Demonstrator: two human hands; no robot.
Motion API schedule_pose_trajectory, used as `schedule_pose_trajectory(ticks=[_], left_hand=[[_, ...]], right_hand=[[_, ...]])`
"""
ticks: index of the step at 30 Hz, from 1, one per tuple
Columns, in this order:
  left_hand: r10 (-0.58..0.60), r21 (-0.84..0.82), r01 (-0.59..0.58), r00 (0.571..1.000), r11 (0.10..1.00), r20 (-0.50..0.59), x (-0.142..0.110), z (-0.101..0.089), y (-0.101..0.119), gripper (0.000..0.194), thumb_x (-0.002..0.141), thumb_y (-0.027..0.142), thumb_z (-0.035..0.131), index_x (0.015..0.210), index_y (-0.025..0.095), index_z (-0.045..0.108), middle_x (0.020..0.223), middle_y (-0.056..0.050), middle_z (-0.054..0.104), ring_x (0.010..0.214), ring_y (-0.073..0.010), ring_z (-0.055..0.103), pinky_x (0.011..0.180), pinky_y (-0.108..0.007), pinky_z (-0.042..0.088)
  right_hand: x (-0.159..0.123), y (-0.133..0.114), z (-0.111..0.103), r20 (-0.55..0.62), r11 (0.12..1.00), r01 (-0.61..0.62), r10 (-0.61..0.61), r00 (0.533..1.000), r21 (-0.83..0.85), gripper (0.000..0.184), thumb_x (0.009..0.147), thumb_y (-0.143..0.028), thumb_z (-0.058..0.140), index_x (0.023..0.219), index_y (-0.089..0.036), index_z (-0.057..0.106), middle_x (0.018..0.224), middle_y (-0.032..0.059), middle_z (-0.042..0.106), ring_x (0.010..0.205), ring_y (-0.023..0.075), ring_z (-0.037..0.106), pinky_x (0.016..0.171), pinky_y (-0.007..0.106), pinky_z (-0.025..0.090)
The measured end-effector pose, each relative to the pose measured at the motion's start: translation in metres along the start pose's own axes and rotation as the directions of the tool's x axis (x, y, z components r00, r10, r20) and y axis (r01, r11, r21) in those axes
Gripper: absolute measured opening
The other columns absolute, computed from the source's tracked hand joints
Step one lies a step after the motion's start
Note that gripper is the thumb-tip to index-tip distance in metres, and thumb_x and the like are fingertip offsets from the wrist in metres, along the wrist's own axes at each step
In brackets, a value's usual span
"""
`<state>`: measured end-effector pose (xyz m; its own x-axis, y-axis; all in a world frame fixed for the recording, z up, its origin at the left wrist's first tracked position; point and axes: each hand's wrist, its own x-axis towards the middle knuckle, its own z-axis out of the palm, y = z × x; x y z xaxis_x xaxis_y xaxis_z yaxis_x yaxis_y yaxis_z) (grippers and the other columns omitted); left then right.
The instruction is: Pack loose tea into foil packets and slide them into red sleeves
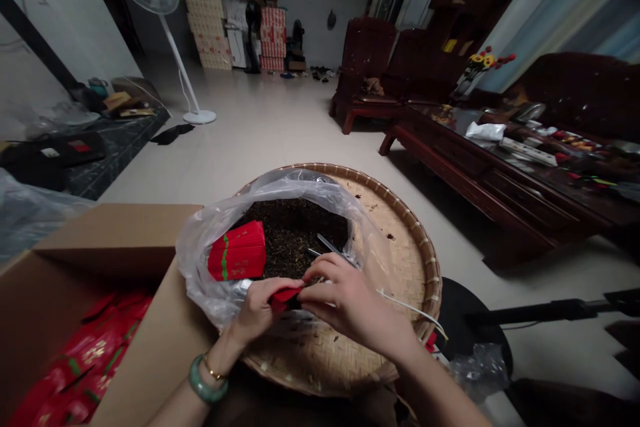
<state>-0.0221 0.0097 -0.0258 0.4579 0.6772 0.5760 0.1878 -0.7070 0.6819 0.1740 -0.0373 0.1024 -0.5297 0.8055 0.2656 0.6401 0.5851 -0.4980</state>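
My left hand [263,303], with a green bangle and a gold bracelet at the wrist, grips a small red packet [286,297]. My right hand [343,293] pinches the same packet at its right end. Both hands are over the near rim of a clear plastic bag [200,260] filled with dark loose tea leaves [290,233]. A stack of flat red packets [240,252] with a green stripe rests on the leaves at left. Metal tongs [333,248] stick out just beyond my right fingers; whether that hand also holds them I cannot tell.
The bag sits on a round woven bamboo tray [420,247] with scattered leaf bits. At left, an open cardboard box [120,227] contains many red packets [95,353]. A black stand [465,320] is at right. Beyond are a wooden table [480,180] and a white fan [173,53].
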Motion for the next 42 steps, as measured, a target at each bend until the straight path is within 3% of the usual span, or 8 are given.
schedule_pose_trajectory(ticks=[8, 11, 17, 26, 31, 35, 38, 42], left_hand=[[-0.012, 0.088, 0.008, 0.999, 0.996, 0.047, -0.002, 0.004, 0.002, 0.011, 0.080, 0.019, 0.054, 0.086, 0.016, 0.063, 0.070, -0.003, 0.068, 0.061, -0.0143, 0.064, 0.056, -0.023, 0.050], [-0.032, 0.085, 0.026, 0.997, 0.996, 0.065, -0.002, 0.003, 0.003, 0.008, 0.080, 0.018, 0.053, 0.078, 0.016, 0.061, 0.065, -0.002, 0.065, 0.056, -0.0127, 0.060, 0.051, -0.021, 0.045], [-0.052, 0.067, 0.048, 0.997, 0.997, 0.056, -0.004, 0.003, -0.001, 0.012, 0.076, 0.019, 0.057, 0.087, 0.016, 0.061, 0.068, -0.001, 0.065, 0.055, -0.0128, 0.058, 0.052, -0.022, 0.045], [-0.075, 0.041, 0.071, 0.993, 0.997, 0.095, -0.003, 0.004, 0.003, 0.013, 0.079, 0.016, 0.049, 0.083, 0.016, 0.062, 0.068, -0.003, 0.066, 0.059, -0.0150, 0.061, 0.055, -0.023, 0.048], [-0.194, 0.054, 0.189, 0.974, 0.981, 0.114, -0.005, 0.004, 0.000, 0.018, 0.072, 0.015, 0.057, 0.088, 0.017, 0.063, 0.075, -0.002, 0.068, 0.063, -0.0145, 0.062, 0.059, -0.023, 0.049], [-0.279, 0.051, 0.275, 0.953, 0.960, 0.117, -0.002, 0.006, 0.005, 0.024, 0.068, 0.013, 0.060, 0.091, 0.019, 0.064, 0.077, 0.001, 0.070, 0.065, -0.0132, 0.063, 0.061, -0.022, 0.049], [-0.324, 0.060, 0.319, 0.939, 0.946, 0.114, -0.001, 0.008, 0.005, 0.022, 0.069, 0.014, 0.060, 0.090, 0.020, 0.065, 0.075, 0.002, 0.069, 0.062, -0.0124, 0.062, 0.060, -0.021, 0.049], [-0.388, 0.072, 0.384, 0.919, 0.921, 0.063, -0.004, 0.010, 0.001, 0.019, 0.071, 0.020, 0.063, 0.090, 0.018, 0.065, 0.073, 0.002, 0.069, 0.060, -0.0119, 0.060, 0.058, -0.020, 0.048]], right_hand=[[0.017, -0.006, 0.012, 0.216, 0.983, 0.003, 0.037, 0.976, -0.181, 0.013, 0.084, -0.028, 0.061, 0.085, -0.021, 0.072, 0.099, 0.0052, 0.066, 0.099, 0.0211, 0.050, 0.085, 0.032, 0.045], [0.018, -0.004, 0.014, 0.200, 0.991, -0.005, 0.032, 0.979, -0.132, 0.013, 0.085, -0.023, 0.060, 0.088, -0.023, 0.073, 0.099, 0.0036, 0.067, 0.102, 0.0201, 0.049, 0.086, 0.030, 0.044], [0.013, -0.002, 0.006, 0.167, 0.998, -0.007, 0.016, 0.986, -0.055, 0.018, 0.084, -0.030, 0.062, 0.097, -0.020, 0.070, 0.102, 0.0047, 0.066, 0.105, 0.0195, 0.049, 0.091, 0.030, 0.043], [0.016, 0.003, 0.026, 0.152, 0.999, 0.026, -0.022, 0.988, -0.024, 0.018, 0.087, -0.031, 0.056, 0.091, -0.021, 0.072, 0.102, 0.0038, 0.065, 0.105, 0.0188, 0.049, 0.089, 0.029, 0.043], [0.015, 0.002, 0.023, 0.210, 0.971, -0.062, 0.113, 0.971, -0.232, 0.017, 0.082, -0.029, 0.063, 0.090, -0.017, 0.071, 0.101, 0.0086, 0.066, 0.113, 0.0260, 0.047, 0.093, 0.037, 0.041], [0.016, 0.010, 0.034, 0.246, 0.905, -0.125, 0.240, 0.939, -0.407, 0.009, 0.078, -0.022, 0.066, 0.077, -0.014, 0.071, 0.082, 0.0109, 0.068, 0.101, 0.0280, 0.053, 0.078, 0.036, 0.044], [0.018, 0.017, 0.039, 0.245, 0.913, -0.113, 0.223, 0.944, -0.393, 0.009, 0.079, -0.016, 0.063, 0.075, -0.016, 0.070, 0.078, 0.0077, 0.068, 0.091, 0.0223, 0.055, 0.074, 0.032, 0.043], [0.019, 0.018, 0.028, 0.169, 0.940, -0.134, 0.194, 0.966, -0.314, 0.014, 0.084, -0.027, 0.061, 0.077, -0.018, 0.071, 0.081, 0.0049, 0.068, 0.088, 0.0183, 0.056, 0.082, 0.031, 0.042]])
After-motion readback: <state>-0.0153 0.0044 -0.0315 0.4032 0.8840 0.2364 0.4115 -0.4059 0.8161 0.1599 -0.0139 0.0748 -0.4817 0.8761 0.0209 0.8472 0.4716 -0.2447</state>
